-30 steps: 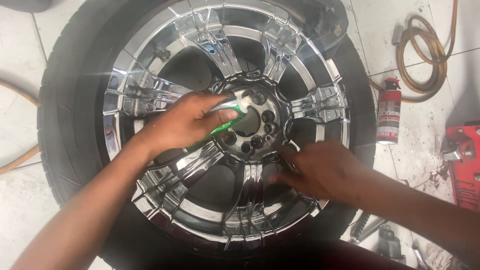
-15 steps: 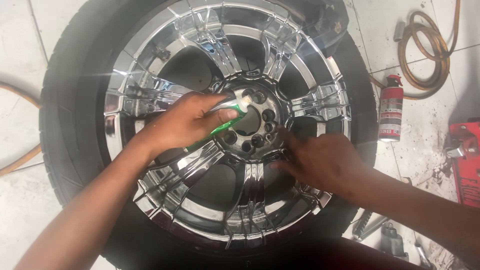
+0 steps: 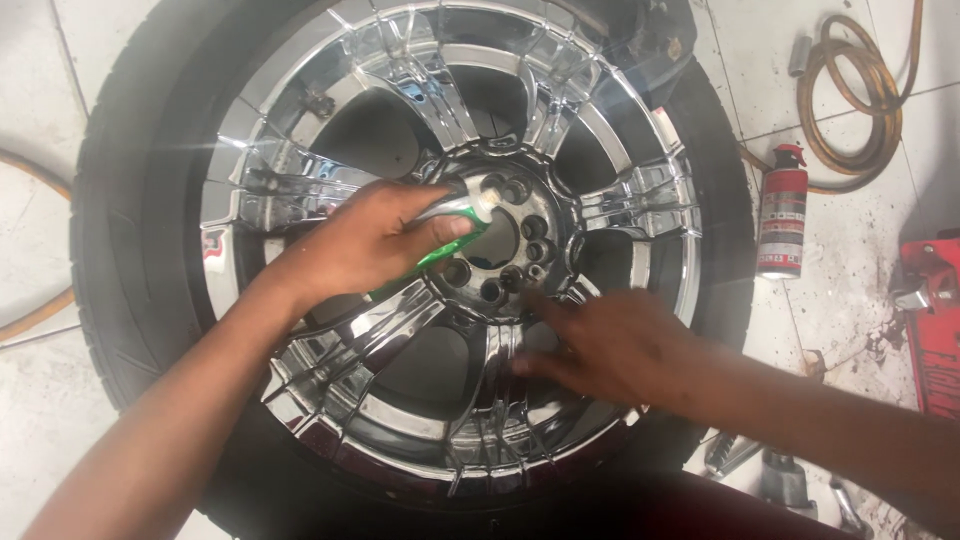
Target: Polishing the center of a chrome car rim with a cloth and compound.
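On the tiled floor [image 3: 860, 260], a big tyre [image 3: 130, 250] with a chrome multi-spoke rim [image 3: 440, 80] is laid flat and fills most of the view. Off to the side, a coiled hose [image 3: 850, 90] and a red-capped spray can [image 3: 783, 215] can be seen, with a red tool [image 3: 930, 320] at the edge and some metal bits by the lower corner.

Over the hub [image 3: 510, 250], a small green tube [image 3: 450, 240] is clamped in the left hand [image 3: 370, 245], fingers wrapped round it, its pale nozzle pointed at the ring of bolt holes. The right hand [image 3: 610, 345] is laid on the spokes just below the hub, fingers spread and holding nothing, slightly blurred.

Risk-wise: the tube is being squeezed pretty close to the holes, so too much could probably be pushed out and smeared across the chrome. The right hand's fingertips are also near the nozzle, so they'd likely get gunked.
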